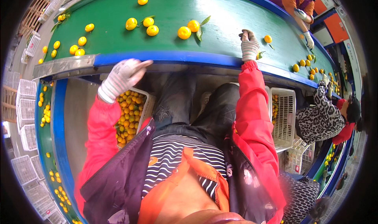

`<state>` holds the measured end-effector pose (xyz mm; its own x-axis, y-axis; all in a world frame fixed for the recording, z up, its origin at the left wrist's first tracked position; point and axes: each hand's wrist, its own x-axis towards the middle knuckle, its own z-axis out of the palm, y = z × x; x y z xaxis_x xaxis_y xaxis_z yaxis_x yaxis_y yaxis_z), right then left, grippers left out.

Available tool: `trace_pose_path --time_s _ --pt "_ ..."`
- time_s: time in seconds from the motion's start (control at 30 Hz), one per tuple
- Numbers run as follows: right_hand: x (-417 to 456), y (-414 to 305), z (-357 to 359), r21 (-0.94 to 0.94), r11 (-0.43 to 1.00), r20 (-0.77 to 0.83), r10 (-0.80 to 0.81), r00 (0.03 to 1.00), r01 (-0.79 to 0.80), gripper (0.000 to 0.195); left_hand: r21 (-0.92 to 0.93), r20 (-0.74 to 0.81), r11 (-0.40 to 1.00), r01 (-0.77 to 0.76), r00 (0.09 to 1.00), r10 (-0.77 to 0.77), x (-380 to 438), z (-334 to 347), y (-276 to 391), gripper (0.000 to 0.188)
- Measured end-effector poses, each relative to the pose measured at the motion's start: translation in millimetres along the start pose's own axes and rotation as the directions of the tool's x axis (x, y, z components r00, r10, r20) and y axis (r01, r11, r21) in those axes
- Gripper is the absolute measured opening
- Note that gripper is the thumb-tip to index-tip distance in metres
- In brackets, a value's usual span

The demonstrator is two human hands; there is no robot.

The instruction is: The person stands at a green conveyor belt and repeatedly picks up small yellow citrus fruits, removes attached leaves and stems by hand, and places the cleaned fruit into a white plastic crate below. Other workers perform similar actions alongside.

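Note:
My left hand (pixel 124 77), in a striped knit glove with bare fingertips, is held by the near blue rail (pixel 171 58) of a green conveyor belt (pixel 112 5). Its fingers are apart and nothing is in them. My right hand (pixel 249 43), gloved alike, is over the belt with its fingers curled; whether they hold anything is hidden. Beside its wrist a mandarin (pixel 259 55) is partly covered. One more mandarin (pixel 267 39) lies just right of that hand. Between my hands, two mandarins (pixel 189 29) rest together with leaves attached. A group of three (pixel 148 22) lies farther left.
Below my left arm stands a crate (pixel 150 101) full of mandarins. A white crate (pixel 283 117) stands right of my knees. Across the belt a co-worker's gloved hand (pixel 309 40) reaches in. Another person (pixel 320 117) works at right. A second belt (pixel 44 138) runs along the left.

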<state>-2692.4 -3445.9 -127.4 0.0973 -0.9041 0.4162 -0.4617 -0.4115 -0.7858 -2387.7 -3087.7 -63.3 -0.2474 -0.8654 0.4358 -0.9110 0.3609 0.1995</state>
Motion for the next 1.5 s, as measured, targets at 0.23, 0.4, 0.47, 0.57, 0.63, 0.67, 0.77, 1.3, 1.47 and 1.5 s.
trace_pose_path --time_s 0.23,0.4,0.47,0.57,0.63,0.67,0.77,1.3,1.47,1.5 --pt "24.8 46.1 -50.6 -0.219 0.97 0.056 0.116 0.992 -0.101 0.022 0.137 -0.161 0.853 -0.504 0.838 0.521 140.4 -80.9 174.3 0.034" --pt "35.7 72.4 -65.9 -0.247 0.968 0.056 0.066 0.996 -0.05 0.021 0.272 -0.253 0.676 -0.684 0.627 0.737 173.1 -57.5 241.2 0.033" --pt "42.3 81.5 -67.9 -0.221 0.969 0.01 0.119 0.993 -0.113 0.024 0.248 -0.297 0.666 -0.704 0.599 0.744 186.1 -40.9 253.9 0.032" --pt "48.5 99.9 -83.0 -0.168 0.984 0.022 0.061 0.998 -0.057 0.025 0.252 -0.297 0.644 -0.722 0.576 0.762 200.4 -21.8 276.6 0.031" --pt "51.5 108.9 -90.7 -0.132 0.99 0.04 0.057 0.998 -0.051 0.026 0.255 -0.275 0.636 -0.728 0.576 0.77 206.5 -11.9 292.1 0.031" --pt "53.6 113.8 -96.1 -0.166 0.985 0.036 0.054 0.998 -0.047 0.026 0.252 -0.273 0.638 -0.727 0.579 0.768 209.5 -7.2 297.2 0.031" --pt "61.2 110.1 -100.1 -0.301 0.953 0.018 0.045 0.999 -0.037 0.023 0.242 -0.275 0.615 -0.751 0.554 0.785 218.9 2.2 298.0 0.03" --pt "72.0 100.8 -84.9 -0.167 0.985 -0.012 -0.036 0.999 0.033 0.02 0.138 -0.25 0.582 -0.801 0.541 0.803 213.9 4.1 272.5 0.026" --pt "66.1 91.8 -88.3 -0.107 0.993 0.051 0.049 0.997 -0.043 0.022 0.151 -0.265 0.55 -0.821 0.502 0.823 227.5 3.5 266.5 0.024" --pt "64.1 89.5 -89.2 -0.055 0.998 0.043 0.046 0.998 -0.043 0.023 0.161 -0.27 0.534 -0.83 0.484 0.832 230.4 3.8 265.1 0.024"
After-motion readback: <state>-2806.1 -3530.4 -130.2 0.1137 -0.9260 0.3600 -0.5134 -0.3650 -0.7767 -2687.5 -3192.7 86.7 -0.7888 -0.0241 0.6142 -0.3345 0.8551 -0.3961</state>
